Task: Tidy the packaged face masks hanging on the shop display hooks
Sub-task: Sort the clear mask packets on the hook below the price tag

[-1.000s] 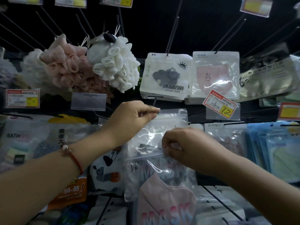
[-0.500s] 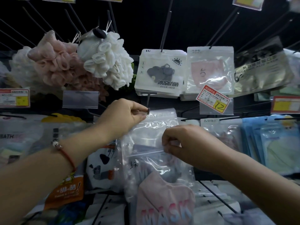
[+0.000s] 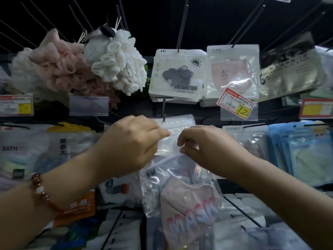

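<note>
Pinching clear packet [image 3: 177,139], seemingly: both hands [image 3: 173,147].

Both forearms enter bare from the lower corners of the frame with no sleeves showing, and the left wrist at lower left wears a bracelet [image 3: 42,191] of round reddish-brown beads with one pale, larger bead, narrowing to a thin red cord.

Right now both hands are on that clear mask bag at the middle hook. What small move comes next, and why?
Probably ease the clear bag back along the hook. Its top edge sits right at the hook's tip, and the left hand and right hand both pinch it below there. Whether the hole is threaded is unclear.
</note>
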`<action>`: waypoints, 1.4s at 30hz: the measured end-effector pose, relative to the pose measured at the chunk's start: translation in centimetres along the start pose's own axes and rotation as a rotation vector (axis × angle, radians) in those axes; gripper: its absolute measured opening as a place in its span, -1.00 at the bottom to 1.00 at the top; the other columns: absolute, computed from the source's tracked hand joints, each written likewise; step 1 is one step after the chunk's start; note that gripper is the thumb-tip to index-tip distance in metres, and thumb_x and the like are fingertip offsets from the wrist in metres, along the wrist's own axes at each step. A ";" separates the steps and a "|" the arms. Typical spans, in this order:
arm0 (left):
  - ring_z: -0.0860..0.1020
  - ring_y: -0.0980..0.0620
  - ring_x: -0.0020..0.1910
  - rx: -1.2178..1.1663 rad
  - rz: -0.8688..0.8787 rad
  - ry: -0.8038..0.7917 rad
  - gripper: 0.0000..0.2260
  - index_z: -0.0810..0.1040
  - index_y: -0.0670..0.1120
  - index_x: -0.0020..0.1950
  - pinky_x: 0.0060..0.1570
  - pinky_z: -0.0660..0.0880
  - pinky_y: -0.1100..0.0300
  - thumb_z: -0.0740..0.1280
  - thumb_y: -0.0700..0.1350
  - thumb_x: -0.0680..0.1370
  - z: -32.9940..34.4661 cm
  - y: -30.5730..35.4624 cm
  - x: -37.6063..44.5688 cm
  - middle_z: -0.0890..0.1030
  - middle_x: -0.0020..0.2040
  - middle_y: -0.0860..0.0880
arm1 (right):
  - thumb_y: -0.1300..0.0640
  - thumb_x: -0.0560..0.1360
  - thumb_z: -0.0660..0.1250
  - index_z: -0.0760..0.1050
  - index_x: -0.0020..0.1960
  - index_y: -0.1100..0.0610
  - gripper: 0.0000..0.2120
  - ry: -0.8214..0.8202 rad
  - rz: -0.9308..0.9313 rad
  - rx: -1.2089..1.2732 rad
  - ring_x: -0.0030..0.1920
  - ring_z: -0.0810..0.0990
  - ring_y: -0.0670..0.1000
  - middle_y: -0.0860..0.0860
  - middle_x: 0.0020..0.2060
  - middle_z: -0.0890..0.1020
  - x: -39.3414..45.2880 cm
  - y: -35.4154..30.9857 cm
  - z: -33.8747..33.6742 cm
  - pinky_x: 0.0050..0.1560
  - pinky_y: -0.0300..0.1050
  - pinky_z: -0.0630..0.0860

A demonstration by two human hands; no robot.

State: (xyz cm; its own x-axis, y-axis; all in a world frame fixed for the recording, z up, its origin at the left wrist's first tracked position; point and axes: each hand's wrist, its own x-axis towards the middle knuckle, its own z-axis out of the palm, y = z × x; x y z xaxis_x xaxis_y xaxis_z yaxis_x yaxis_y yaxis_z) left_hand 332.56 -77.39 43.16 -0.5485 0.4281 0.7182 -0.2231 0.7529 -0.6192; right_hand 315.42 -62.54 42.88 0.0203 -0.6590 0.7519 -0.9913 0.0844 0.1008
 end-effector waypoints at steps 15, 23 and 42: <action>0.51 0.14 -0.14 -0.142 -0.227 -0.014 -0.69 0.61 0.01 0.30 -0.12 0.51 0.20 0.38 -0.22 0.57 -1.1 -1.2 1.3 0.61 -0.07 0.08 | 0.04 0.52 0.36 0.42 0.42 0.00 -0.52 0.257 -0.006 -0.069 0.43 0.33 0.09 0.01 0.41 0.42 0.4 -0.8 -0.3 0.39 -0.03 0.26; 0.46 0.20 -0.19 -0.193 -0.329 -0.025 -0.70 0.59 0.01 0.33 -0.09 0.42 0.33 0.35 -0.18 0.61 -0.2 -2.0 2.7 0.51 -0.15 0.14 | -0.14 0.61 0.16 -0.02 0.60 -0.09 -0.37 0.005 -0.042 -0.178 0.58 -0.23 0.05 -0.01 0.60 -0.10 -0.3 -1.3 0.4 0.48 -0.07 -0.30; 0.55 -0.05 -0.06 0.040 -0.387 -0.205 -0.65 0.53 0.00 0.40 -0.07 0.48 0.07 0.29 -0.09 0.61 1.8 -1.8 1.6 0.59 -0.01 -0.03 | -0.18 0.58 0.22 -0.03 0.59 -0.09 -0.31 -0.172 0.050 -0.032 0.58 -0.20 0.07 -0.02 0.60 -0.14 -0.8 -2.1 2.6 0.51 -0.03 -0.22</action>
State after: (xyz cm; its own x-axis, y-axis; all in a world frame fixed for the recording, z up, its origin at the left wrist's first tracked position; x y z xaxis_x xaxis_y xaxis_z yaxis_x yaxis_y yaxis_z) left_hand 330.63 -79.01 44.82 -0.5663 0.0075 0.8242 -0.4723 0.8165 -0.3319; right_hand 317.10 -64.13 40.33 -0.0538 -0.7714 0.6341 -0.9858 0.1421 0.0892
